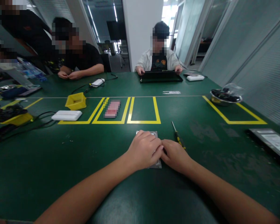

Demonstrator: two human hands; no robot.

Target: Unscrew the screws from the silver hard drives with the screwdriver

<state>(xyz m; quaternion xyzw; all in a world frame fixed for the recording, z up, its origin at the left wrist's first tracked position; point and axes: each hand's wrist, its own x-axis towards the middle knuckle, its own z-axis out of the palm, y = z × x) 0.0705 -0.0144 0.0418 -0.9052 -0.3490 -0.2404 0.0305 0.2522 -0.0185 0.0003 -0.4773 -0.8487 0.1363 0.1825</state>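
A flat silver metal device (155, 134), like a bare hard drive, lies on the green table (107, 149) right in front of me. My left hand (144, 150) rests on top of it and covers most of it. Beside it, my right hand (175, 155) presses against the device's right edge, fingertips touching my left hand. What the fingers pinch is hidden. A screwdriver with a yellow and black handle (178, 137) lies on the table just beyond my right hand.
Yellow tape boxes mark the table; one holds a pink item (112, 109). A yellow bin (76, 101) and a white box (66, 115) sit left. At right are a bowl (226, 96) and a flat tray (273, 141). Three people sit along the far and left sides.
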